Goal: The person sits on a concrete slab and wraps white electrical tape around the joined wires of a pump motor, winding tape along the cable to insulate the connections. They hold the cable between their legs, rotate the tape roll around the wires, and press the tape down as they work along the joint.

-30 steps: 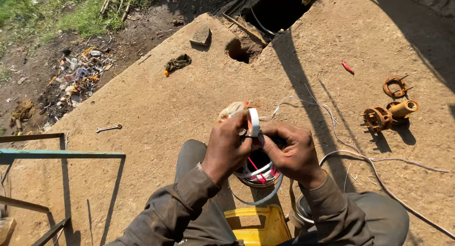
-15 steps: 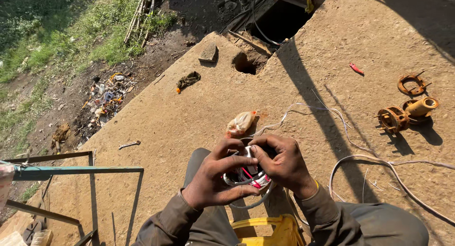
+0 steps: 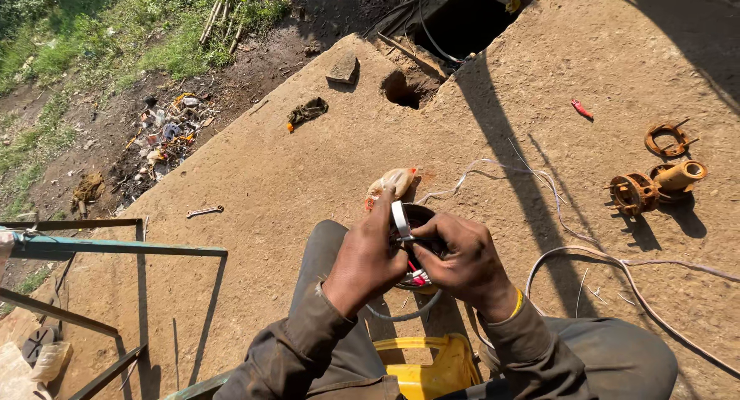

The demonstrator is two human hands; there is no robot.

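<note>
Packages on the concrete slab

Crumpled clear-and-orange plastic packet (image 3: 391, 184) lying just beyond the hands; no labels, signs, screens.

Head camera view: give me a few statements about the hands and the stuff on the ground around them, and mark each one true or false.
1. Both hands, the left hand and the right hand, are on a round dark part with wires. True.
2. A roll of white tape stands between the two hands. True.
3. The rusty metal fittings lie in the person's lap. False: they lie on the ground, off to the right.
4. A wrench lies on the ground to the left. True.
5. The yellow container sits beside the square pit at the top. False: it is by the person's legs.
</note>
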